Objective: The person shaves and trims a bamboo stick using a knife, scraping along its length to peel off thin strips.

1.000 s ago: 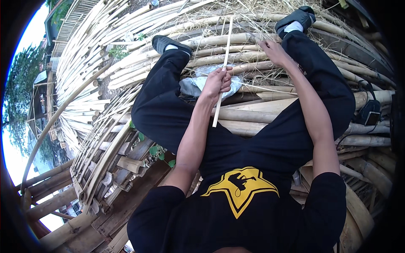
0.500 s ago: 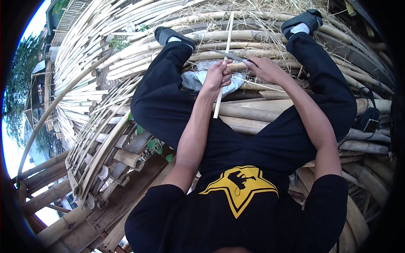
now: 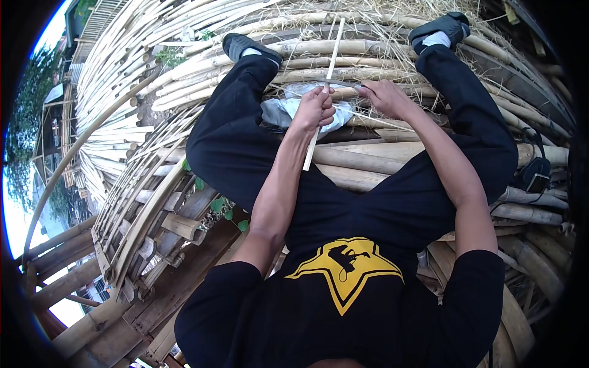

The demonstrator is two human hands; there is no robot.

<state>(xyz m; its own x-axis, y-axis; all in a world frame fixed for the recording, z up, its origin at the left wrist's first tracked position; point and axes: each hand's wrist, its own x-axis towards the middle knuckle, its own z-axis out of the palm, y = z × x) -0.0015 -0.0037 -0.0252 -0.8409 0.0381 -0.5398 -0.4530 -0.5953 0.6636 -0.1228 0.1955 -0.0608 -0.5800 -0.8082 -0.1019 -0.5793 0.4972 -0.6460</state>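
In my left hand (image 3: 314,109) is a thin, pale bamboo strip (image 3: 334,52), gripped near its middle with the fingers closed round it. Its far end points away from me, and the lower end comes out below the fist, between my thighs. My right hand (image 3: 385,100) is closed on the handle of a knife (image 3: 341,83). The narrow blade reaches left across the strip, just beyond my left thumb; whether its edge bites into the strip is too small to tell. Beneath both hands lies a crumpled whitish plastic bag (image 3: 279,115).
I sit on stacked bamboo poles (image 3: 362,158), legs spread, a dark shoe (image 3: 250,48) on either side. Dry straw and shavings (image 3: 392,49) are strewn beyond my hands. A small black pouch with a strap (image 3: 537,175) rests at the right. Split bamboo pieces (image 3: 150,214) are piled at the left.
The knife blade has shifted a little right and toward me, lying flatter across the strip. The strip's lower end has swung slightly left with my left hand.
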